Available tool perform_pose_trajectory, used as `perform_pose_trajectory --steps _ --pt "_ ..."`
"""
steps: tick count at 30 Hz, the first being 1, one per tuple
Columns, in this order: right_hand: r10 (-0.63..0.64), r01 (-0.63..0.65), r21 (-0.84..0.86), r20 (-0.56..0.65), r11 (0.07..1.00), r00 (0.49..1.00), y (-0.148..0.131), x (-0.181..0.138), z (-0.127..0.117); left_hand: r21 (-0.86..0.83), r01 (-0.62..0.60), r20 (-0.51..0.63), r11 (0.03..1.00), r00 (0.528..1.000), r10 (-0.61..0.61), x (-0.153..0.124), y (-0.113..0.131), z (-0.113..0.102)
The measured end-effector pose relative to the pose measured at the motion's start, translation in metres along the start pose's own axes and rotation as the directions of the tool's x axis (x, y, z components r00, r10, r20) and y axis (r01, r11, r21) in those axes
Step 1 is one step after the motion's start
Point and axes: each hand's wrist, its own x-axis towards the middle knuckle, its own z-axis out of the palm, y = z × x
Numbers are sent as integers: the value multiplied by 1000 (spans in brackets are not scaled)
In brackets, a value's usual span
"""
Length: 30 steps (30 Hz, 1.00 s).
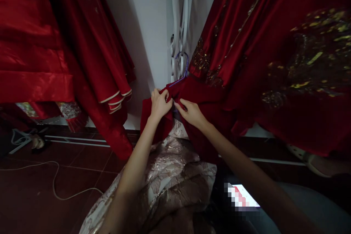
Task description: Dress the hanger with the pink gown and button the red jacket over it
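Though visible above, purple hanger (187, 70) partly inside red garment (199, 89).

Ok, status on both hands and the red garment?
Left hand curled on red garment. Right hand at it too, exact grips unclear. Purple hanger at garment's top; shiny patterned fabric below.

Arms (139, 157) extended, left hand (159, 103) beside right hand (193, 113), fingers bent.

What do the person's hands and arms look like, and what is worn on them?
The left hand and right hand wear no gloves. The left forearm and right forearm show no sleeve, watch or bracelet. Small rings I cannot tell.
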Motion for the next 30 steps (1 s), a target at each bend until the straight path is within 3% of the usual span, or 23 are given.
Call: perform_pose_trajectory --steps 2,4,6,8,12,18,24,30 --pt "79 -78 26 -43 997 996 7 -12 -5 -19 67 -82 998 994 -68 -8 3 -3" --pt "173 -155 112 -173 981 969 10 -23 -9 -98 164 -101 982 980 -174 -21 7 -2" --pt "234 -183 191 -293 964 927 8 -31 -12 -237 265 -6 935 962 -275 -35 9 5" --pt "243 -186 198 -325 962 914 3 -35 -12 -356 333 103 873 943 -318 -46 11 13" --pt "217 -160 248 -222 955 951 -7 -32 -10 -519 279 126 808 960 -251 -54 20 17" --pt "191 -137 491 -60 861 980 -12 -39 4 -720 153 116 677 988 -100 -65 36 0" --pt "256 -198 626 -2 754 967 -5 -55 10 -710 168 54 684 981 -185 -90 25 17" --pt "266 -166 634 -66 755 962 0 -62 11 -773 192 -30 605 941 -336 -90 20 29"
